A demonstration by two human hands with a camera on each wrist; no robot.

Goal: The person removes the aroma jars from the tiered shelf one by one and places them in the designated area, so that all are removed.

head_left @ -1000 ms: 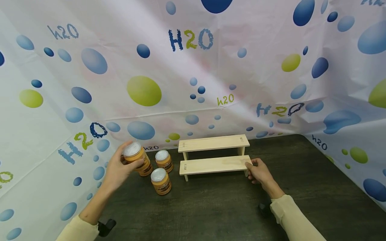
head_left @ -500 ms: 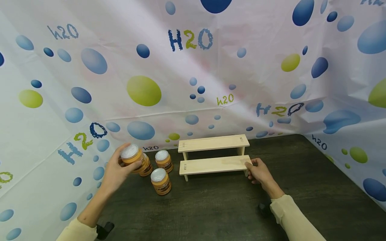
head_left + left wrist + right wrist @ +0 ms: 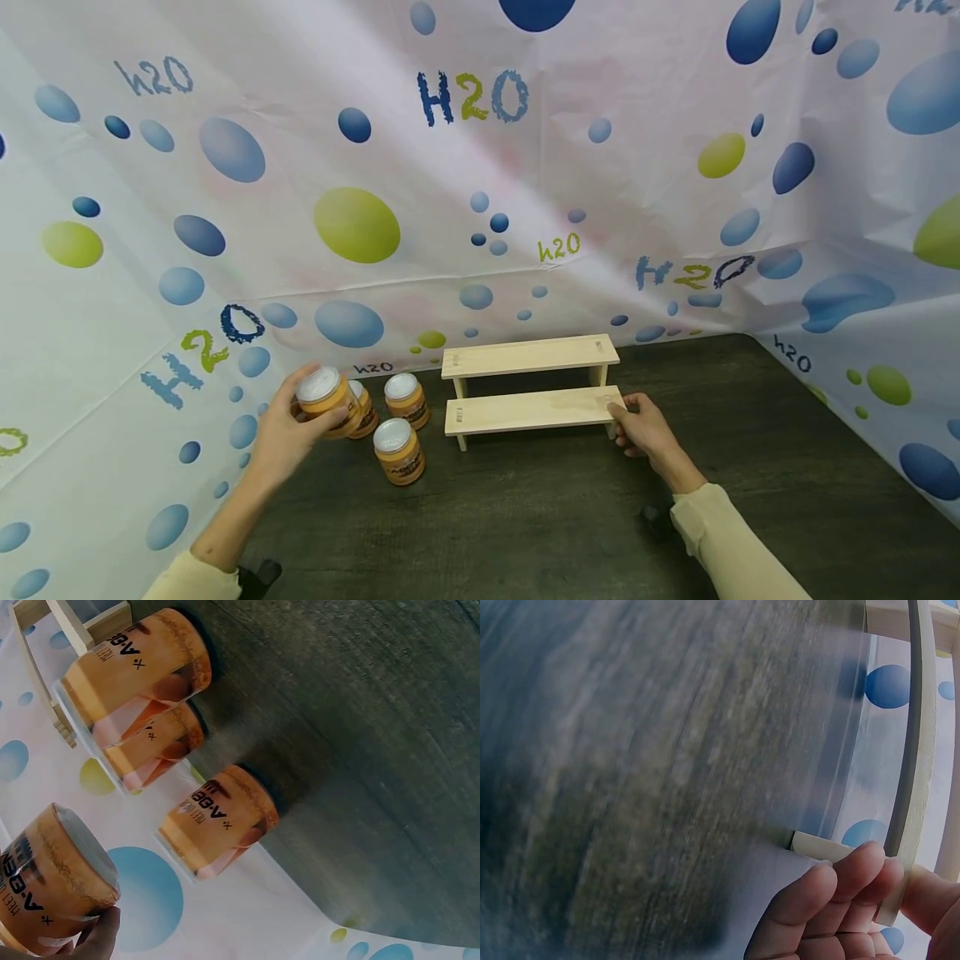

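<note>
Jar (image 3: 324, 400) tilted, lid up-left, gripped by left hand (image 3: 288, 429); right hand (image 3: 647, 429) pinches shelf (image 3: 532, 409).

bright even light; right wrist view blurred.

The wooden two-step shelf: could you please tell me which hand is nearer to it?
Right. The right hand grips the wooden shelf's lower right end; the left hand holds a jar off to its left.
</note>
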